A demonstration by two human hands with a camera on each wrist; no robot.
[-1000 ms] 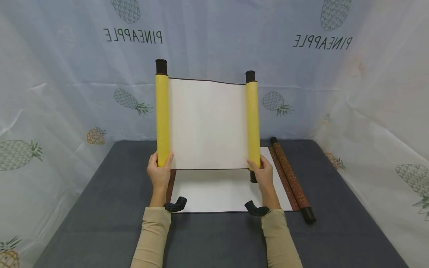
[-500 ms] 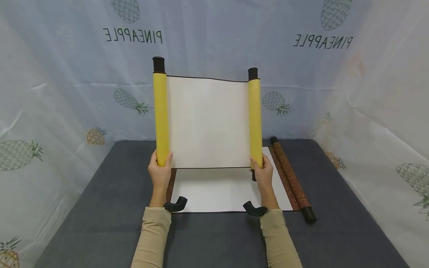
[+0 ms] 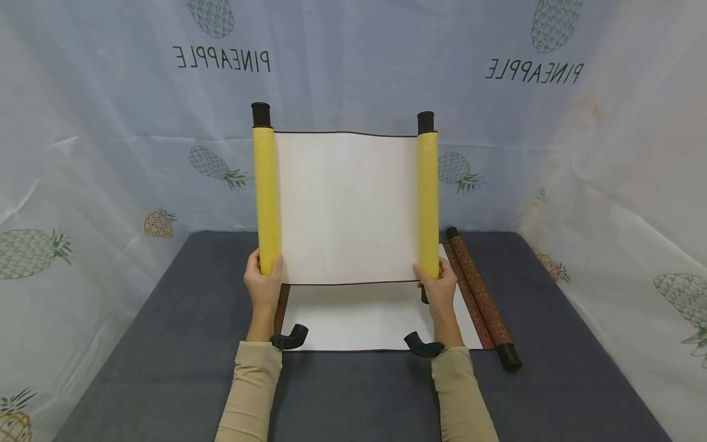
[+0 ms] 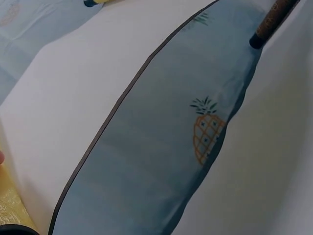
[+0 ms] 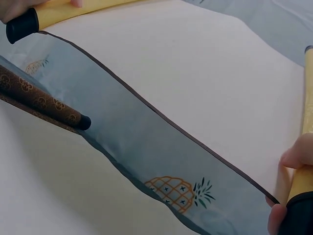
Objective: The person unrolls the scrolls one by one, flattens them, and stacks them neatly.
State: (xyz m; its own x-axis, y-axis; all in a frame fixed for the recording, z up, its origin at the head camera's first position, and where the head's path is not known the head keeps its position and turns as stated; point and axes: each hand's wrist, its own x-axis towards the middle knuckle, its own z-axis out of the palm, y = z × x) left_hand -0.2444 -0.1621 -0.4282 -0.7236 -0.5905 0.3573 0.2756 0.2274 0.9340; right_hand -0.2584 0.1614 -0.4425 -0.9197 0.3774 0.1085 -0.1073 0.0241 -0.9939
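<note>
A yellow scroll with black end knobs is held up over the table, its white sheet (image 3: 348,209) partly unrolled between two upright rollers. My left hand (image 3: 262,285) grips the lower part of the left yellow roller (image 3: 266,196). Low on the right yellow roller (image 3: 428,202), my right hand (image 3: 440,290) holds on with its thumb across the front. The right wrist view shows fingers (image 5: 299,152) wrapped round the yellow roller beside its black knob (image 5: 298,215). Only a fingertip and a bit of roller (image 4: 11,203) show in the left wrist view.
Beneath, a brown-patterned scroll lies spread on the dark grey table (image 3: 342,393), its white sheet (image 3: 353,319) partly hidden by the raised one. Its brown roller (image 3: 480,294) slants along the right side. Pineapple-print curtains (image 3: 353,73) hang behind and at both sides.
My right hand has moved right with its roller, so more white sheet shows between the two yellow rollers. The whole yellow scroll rose slightly, then its left side came down a little.
</note>
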